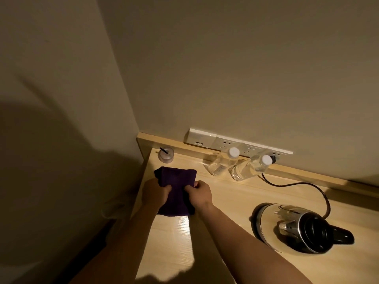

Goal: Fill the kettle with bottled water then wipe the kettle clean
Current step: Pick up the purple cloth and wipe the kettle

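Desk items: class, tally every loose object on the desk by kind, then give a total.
Water bottles: 2
Kettle: 1
Purple cloth: 1
Small clear cup: 1
Total: 5

Plain beige walls are meeting at a corner on the left, and dim, warm light is falling across them. A pale wood desk is sitting against the walls, with a raised wooden ledge running along its back. White sockets are lining the wall above it. A large shadow is covering the left wall.
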The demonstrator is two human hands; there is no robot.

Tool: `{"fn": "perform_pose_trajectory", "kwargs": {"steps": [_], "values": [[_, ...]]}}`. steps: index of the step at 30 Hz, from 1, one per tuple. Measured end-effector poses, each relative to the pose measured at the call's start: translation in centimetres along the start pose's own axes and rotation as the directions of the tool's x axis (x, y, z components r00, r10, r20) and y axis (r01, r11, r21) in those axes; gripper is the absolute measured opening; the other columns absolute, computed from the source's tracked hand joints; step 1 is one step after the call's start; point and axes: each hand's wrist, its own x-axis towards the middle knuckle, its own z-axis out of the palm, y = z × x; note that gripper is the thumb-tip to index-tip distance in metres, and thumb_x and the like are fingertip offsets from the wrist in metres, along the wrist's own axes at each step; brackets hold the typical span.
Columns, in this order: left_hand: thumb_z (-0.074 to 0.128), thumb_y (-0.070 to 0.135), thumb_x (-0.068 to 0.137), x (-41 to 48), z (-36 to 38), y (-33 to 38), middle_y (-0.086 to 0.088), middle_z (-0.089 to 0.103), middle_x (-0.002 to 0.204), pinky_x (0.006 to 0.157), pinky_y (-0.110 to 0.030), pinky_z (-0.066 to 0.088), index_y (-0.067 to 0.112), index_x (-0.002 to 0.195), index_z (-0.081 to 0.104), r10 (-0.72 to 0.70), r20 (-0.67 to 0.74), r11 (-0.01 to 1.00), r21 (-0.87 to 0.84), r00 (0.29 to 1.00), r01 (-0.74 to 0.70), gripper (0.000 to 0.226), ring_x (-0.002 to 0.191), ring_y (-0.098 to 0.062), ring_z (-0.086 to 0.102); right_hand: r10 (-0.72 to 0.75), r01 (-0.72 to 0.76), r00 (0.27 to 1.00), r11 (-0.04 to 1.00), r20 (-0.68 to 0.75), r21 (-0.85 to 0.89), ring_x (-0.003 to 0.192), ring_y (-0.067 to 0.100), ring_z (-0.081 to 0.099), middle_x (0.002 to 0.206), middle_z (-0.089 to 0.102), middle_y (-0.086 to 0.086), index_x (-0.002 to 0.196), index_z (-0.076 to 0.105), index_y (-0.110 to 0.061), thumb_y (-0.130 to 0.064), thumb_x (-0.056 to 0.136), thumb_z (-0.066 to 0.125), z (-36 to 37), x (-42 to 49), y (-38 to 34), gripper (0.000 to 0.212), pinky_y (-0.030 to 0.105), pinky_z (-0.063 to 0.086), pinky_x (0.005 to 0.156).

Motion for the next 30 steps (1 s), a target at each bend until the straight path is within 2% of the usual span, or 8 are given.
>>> {"fn": "perform_pose_trajectory", "kwargs": {"steps": [3, 6, 8, 11, 15, 20, 24, 30], "values": [[0.068, 0.01, 0.093, -0.9, -1.4, -0.5, -0.005, 0.071, 0.1, 0.073, -0.036, 0.052, 0.007, 0.123, 0.066, 0.063, 0.138, 0.935, -0.355, 0.988, -0.01, 0.03, 0.094, -0.03, 0.068, -0.075, 0.069, 0.997, 0.989, 0.037, 0.131, 0.078, 0.023, 0.061, 0.085, 0.065, 0.011, 0.088, 0.054, -0.01, -0.011, 0.09, 0.068, -2.2, -2.0, -0.3, 0.015, 0.036, 0.048, 0.07], [0.073, 0.005, 0.085, -3.1, -1.5, -0.7, -0.014, 0.078, 0.115, 0.067, -0.04, 0.063, 0.017, 0.113, 0.075, 0.116, 0.357, 0.603, -0.767, 0.927, 0.22, 0.031, 0.094, -0.033, 0.078, -0.13, 0.113, 0.99, 0.96, 0.052, 0.256, 0.081, 0.025, 0.065, 0.087, 0.069, 0.012, 0.092, 0.056, -0.01, -0.008, 0.091, 0.071, -6.0, -4.5, -0.2, 0.015, 0.036, 0.05, 0.071], [0.077, 0.004, 0.079, -5.2, -0.4, -0.2, -0.018, 0.074, 0.125, 0.077, -0.046, 0.065, 0.012, 0.118, 0.077, 0.252, 0.518, 0.359, -0.835, 0.817, 0.418, 0.04, 0.108, -0.035, 0.075, -0.185, 0.141, 0.979, 0.916, 0.084, 0.376, 0.085, 0.027, 0.069, 0.09, 0.072, 0.015, 0.097, 0.059, -0.007, -0.005, 0.091, 0.072, -8.9, -6.2, 0.3, 0.015, 0.041, 0.055, 0.076], [0.082, 0.01, 0.079, -9.1, 2.6, 2.1, -0.028, 0.063, 0.139, 0.092, -0.049, 0.059, -0.004, 0.134, 0.063, 0.401, 0.659, 0.256, -0.748, 0.637, 0.612, 0.06, 0.127, -0.041, 0.063, -0.243, 0.18, 0.968, 0.857, 0.069, 0.483, 0.089, 0.027, 0.071, 0.094, 0.075, 0.016, 0.105, 0.06, -0.005, -0.006, 0.09, 0.073, -13.6, -8.5, 1.2, 0.019, 0.044, 0.057, 0.081], [0.059, 0.013, 0.088, -13.5, 6.9, 7.1, -0.028, 0.07, 0.127, 0.096, -0.05, 0.055, -0.004, 0.132, 0.058, 0.354, 0.705, 0.358, -0.709, 0.614, 0.608, 0.047, 0.119, -0.038, 0.069, -0.278, 0.277, 0.959, 0.863, -0.06, 0.423, 0.086, 0.025, 0.07, 0.087, 0.073, 0.01, 0.106, 0.062, -0.009, -0.015, 0.09, 0.074, -20.9, -10.9, 2.5, 0.021, 0.039, 0.058, 0.079], [0.078, 0.003, 0.064, -15.7, 10.2, 13.9, -0.026, 0.074, 0.12, 0.083, -0.053, 0.062, 0.003, 0.123, 0.067, 0.389, 0.699, 0.521, -0.704, 0.601, 0.482, 0.061, 0.098, -0.041, 0.077, -0.443, 0.41, 0.846, 0.897, -0.297, -0.167, 0.096, 0.004, 0.067, 0.099, 0.07, -0.016, 0.105, 0.065, -0.034, -0.031, 0.094, 0.072, -29.8, -13.6, 6.0, 0.013, 0.02, 0.056, 0.081], [0.084, 0.017, 0.07, -15.0, 13.0, 17.4, -0.025, 0.075, 0.116, 0.079, -0.042, 0.064, 0.008, 0.11, 0.079, 0.536, 0.653, 0.597, -0.742, 0.535, 0.307, 0.042, 0.097, -0.033, 0.077, -0.5, 0.304, 0.85, 0.723, -0.166, -0.621, 0.116, 0.003, 0.057, 0.128, 0.061, -0.019, 0.133, 0.058, -0.033, -0.052, 0.087, 0.07, -33.6, -14.2, 8.7, 0.051, 0.028, 0.048, 0.1], [0.091, 0.044, 0.071, -13.3, 17.1, 19.9, -0.02, 0.074, 0.121, 0.099, -0.046, 0.056, 0.018, 0.112, 0.078, 0.488, 0.8, 0.842, -0.537, 0.35, 0.052, 0.051, 0.106, -0.032, 0.074, -0.536, 0.337, 0.843, 0.594, -0.047, -0.73, 0.128, 0.009, 0.053, 0.14, 0.059, -0.013, 0.142, 0.051, -0.032, -0.056, 0.083, 0.075, -34.6, -13.3, 10.0, 0.068, 0.024, 0.036, 0.107]]}}
